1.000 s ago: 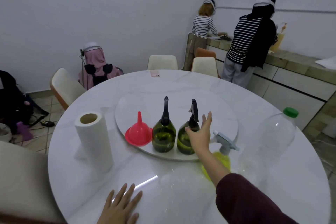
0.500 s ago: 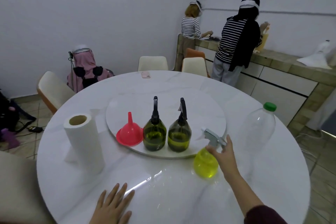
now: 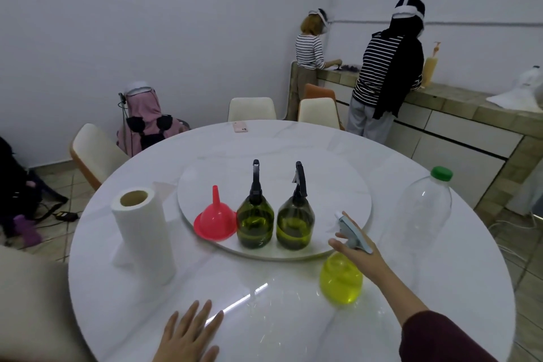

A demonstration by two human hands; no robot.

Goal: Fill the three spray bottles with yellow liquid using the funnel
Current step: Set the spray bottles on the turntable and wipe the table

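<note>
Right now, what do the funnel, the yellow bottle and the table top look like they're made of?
Funnel: glossy pink plastic, by its moulded, slightly translucent look. Yellow bottle: clear plastic, probably; liquid shows through. Table top: polished marble or imitation, grey-veined, mirroring light.

Dim, cool, even light fills the room. A bright streak of glare lies on the glossy table [image 3: 293,317] near its front edge. Shadows are faint. The wide lens bends the table's rim and far walls.

Right hand [image 3: 357,256] moved from green bottle [image 3: 295,222] to yellow bottle [image 3: 340,281]
</note>
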